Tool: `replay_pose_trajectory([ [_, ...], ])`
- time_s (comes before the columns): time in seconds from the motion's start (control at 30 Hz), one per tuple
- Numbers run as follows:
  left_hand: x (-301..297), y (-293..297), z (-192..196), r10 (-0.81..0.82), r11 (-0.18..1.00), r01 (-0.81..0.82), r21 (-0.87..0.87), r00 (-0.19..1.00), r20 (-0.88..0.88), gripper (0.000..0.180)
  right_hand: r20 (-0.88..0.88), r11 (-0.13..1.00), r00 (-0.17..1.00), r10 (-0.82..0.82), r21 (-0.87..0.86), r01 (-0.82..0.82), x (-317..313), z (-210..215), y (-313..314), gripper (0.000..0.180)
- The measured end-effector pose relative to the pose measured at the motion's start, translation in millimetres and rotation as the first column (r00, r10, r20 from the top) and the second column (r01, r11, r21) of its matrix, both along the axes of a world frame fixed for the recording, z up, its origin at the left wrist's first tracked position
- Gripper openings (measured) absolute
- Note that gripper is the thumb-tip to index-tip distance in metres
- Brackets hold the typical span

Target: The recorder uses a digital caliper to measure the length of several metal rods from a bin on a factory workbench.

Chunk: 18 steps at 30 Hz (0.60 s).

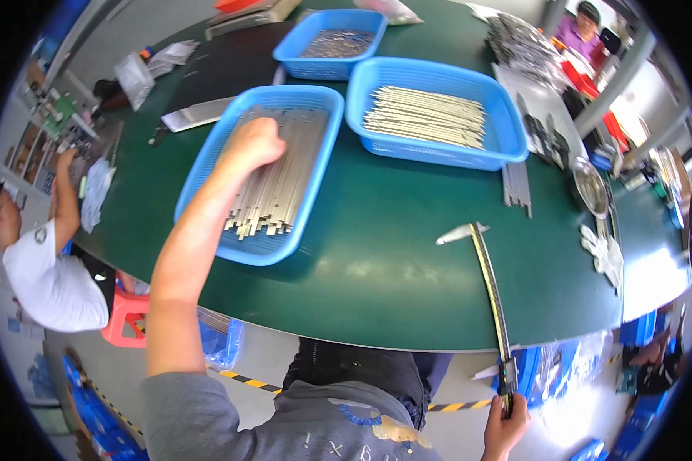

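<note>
My left hand (255, 144) is over the left blue basket (186, 184), against a layer of long, flat metal strips (284, 184). Its fingers are curled and closed, and whatever they grip is hidden beneath them. Low on the right, my right hand (507, 422) is wrapped round the slider end of a caliper (494, 296). The caliper's beam slants up across the table's front edge, and its jaws lie over the green tabletop. A second blue basket (438, 157), right of the first, contains a row of pale, narrow strips (427, 115).
Behind stands a smaller blue basket (284, 54) of small metal pieces. On the green table (392, 269), a few metal strips (517, 188), a metal bowl (590, 188) and a white glove (603, 257) lie to the right. One person (46, 269) sits at left, another (580, 34) at far right.
</note>
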<state>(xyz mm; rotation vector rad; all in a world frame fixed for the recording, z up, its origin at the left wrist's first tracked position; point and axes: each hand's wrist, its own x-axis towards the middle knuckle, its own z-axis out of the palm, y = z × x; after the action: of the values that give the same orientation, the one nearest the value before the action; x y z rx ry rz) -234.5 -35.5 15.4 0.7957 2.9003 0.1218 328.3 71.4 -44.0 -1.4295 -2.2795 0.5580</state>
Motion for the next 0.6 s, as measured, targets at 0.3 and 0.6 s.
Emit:
replay_pose_trajectory([
  [0.3, -12, -12, 3, -0.047, 0.981, -0.03, 0.19, 0.921, 0.387, 0.017, 0.058, 1.0, 0.998, -0.023, 0.013, 0.022, -14, 13, -10, 0.025],
  [0.6, -9, -23, 3, -0.051, 0.908, -0.204, 0.366, 0.814, 0.579, 0.012, 0.02, 1.0, 1.0, -0.015, -0.012, 0.015, -13, 16, -11, 0.026],
])
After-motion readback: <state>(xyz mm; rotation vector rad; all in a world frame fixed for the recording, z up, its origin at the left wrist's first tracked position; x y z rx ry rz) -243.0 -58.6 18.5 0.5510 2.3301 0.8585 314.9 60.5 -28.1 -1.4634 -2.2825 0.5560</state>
